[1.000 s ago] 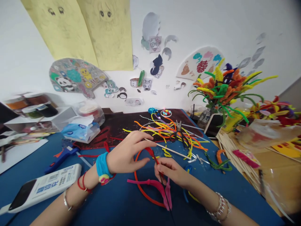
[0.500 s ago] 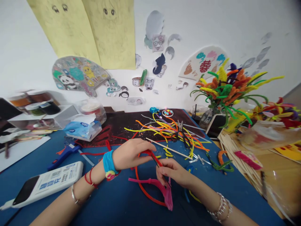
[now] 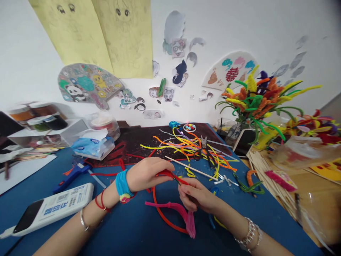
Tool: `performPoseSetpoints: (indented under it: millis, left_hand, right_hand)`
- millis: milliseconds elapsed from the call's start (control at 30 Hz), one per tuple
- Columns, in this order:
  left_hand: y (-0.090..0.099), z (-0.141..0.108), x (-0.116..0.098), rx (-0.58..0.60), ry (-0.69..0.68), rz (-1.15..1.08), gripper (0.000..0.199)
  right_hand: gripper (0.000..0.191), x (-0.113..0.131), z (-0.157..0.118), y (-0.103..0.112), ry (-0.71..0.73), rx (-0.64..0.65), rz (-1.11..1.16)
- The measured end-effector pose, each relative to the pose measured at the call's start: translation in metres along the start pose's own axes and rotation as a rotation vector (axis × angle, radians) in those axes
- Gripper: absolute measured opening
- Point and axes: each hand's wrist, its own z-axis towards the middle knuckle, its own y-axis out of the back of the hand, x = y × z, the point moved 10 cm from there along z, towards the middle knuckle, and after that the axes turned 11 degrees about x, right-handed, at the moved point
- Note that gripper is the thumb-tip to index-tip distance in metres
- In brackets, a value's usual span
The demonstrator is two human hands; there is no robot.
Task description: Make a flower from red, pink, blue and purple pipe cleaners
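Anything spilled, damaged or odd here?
Nothing clearly spilled or broken. Messiest: the tangle of yellow and orange fuzzy stems, strewn over the dark brown mat and past its edge, with a black-handled metal tool among them. The mat's red patches look odd; stain or pattern, can't tell.

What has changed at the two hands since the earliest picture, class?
The left hand, spread open before, has brought its fingers together on the red strip. The strip has tilted flatter. The right hand kept its grip on it; the pink piece stayed lying below.
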Motion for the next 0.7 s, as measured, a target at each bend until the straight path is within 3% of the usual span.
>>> performPoseSetpoints:
  millis: [300,533,700]
  left_hand:
    - [-0.003,-0.002,-0.011,0.012,-0.108,0.105,0.015]
    - [0.003,-0.003,-0.024,-0.079,-0.235,0.215,0.015]
    - [0.002,-0.004,-0.021,-0.076,-0.226,0.221,0.015]
  right_hand:
    - [0.027,-0.002,0.001,-0.005,-0.006,0.041,0.106]
    - [0.026,-0.004,0.002,-0.008,-0.015,0.081,0.158]
    - [0.026,-0.004,0.004,-0.010,0.009,0.060,0.177]
